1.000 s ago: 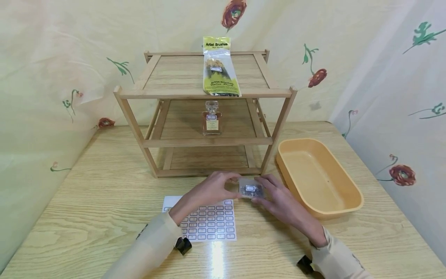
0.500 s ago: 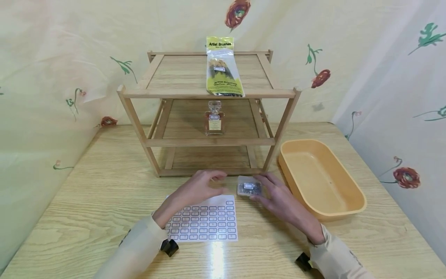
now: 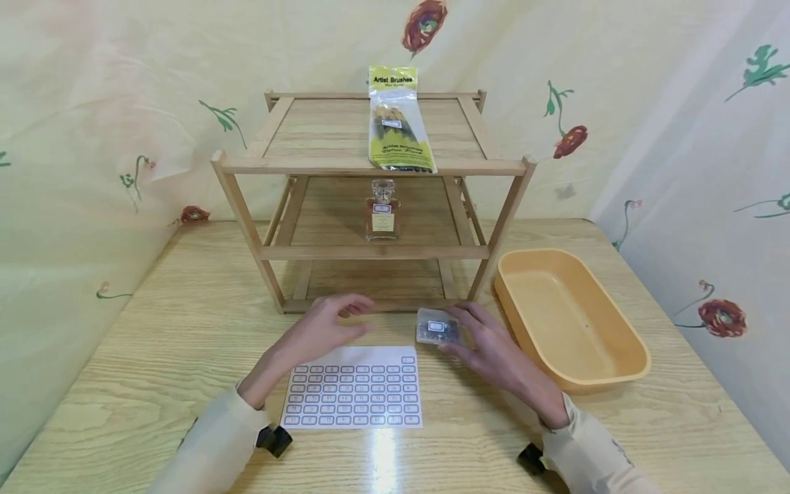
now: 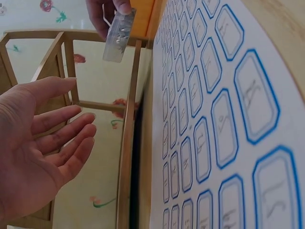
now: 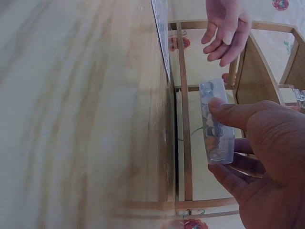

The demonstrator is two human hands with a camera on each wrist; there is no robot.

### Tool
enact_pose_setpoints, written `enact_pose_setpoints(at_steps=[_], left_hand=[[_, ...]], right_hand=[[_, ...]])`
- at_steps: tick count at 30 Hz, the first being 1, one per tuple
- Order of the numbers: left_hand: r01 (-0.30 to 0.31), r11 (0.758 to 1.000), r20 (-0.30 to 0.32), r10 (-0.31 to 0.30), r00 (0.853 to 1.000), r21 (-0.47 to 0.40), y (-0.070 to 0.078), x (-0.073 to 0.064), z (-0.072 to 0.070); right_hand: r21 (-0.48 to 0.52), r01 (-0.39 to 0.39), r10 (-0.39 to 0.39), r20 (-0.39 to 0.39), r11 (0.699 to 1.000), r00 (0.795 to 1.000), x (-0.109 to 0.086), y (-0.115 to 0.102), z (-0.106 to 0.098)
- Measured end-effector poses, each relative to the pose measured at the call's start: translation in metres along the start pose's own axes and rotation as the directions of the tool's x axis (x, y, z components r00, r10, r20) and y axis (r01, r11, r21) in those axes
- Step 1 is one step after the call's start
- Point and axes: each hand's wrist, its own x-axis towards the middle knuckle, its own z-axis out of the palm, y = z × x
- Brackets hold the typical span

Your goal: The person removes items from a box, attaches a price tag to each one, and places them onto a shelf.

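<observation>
My right hand [image 3: 494,346] grips a small clear plastic box [image 3: 437,327] with a blue-edged label on top. In the right wrist view the thumb and fingers pinch the box [image 5: 217,125] at its edges, and small pieces show through its wall. Their kind is hard to tell. My left hand [image 3: 317,329] holds nothing, its fingers loosely bent above the far left part of a white sheet of numbered labels [image 3: 352,387]. From the left wrist view, that palm [image 4: 45,148] lies apart from both sheet and box.
Behind the hands stands a wooden shelf rack [image 3: 370,252]. A pack of artist brushes [image 3: 400,123] lies on its top tier, and a perfume bottle [image 3: 382,213] stands on the middle one. To the right sits a yellow plastic basin [image 3: 574,322]. Flowered cloth [image 3: 154,82] hangs behind.
My left hand has let go of the box and drawn away to the left, uncovering more of the label sheet. My right hand still holds the box, which has shifted slightly left in view.
</observation>
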Motion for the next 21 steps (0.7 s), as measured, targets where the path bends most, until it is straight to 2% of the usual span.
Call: enact_pose_setpoints(at_steps=[10,15,21], left_hand=[[0.005,1.0,-0.116,-0.008,0.993,-0.024,-0.005,-0.016,-0.016],[-0.005,0.999,-0.184,-0.001,0.983,-0.036,-0.01,-0.022,-0.024],[-0.053,0.997,-0.254,0.038,0.966,-0.053,-0.013,-0.029,-0.032]], right_hand=[[0.035,-0.002,0.002,-0.004,0.999,1.0,0.008,0.001,0.002],[0.033,-0.003,0.003,-0.009,0.999,1.0,0.012,0.002,0.004],[0.044,-0.018,0.018,0.008,0.999,1.0,0.016,0.001,0.004]])
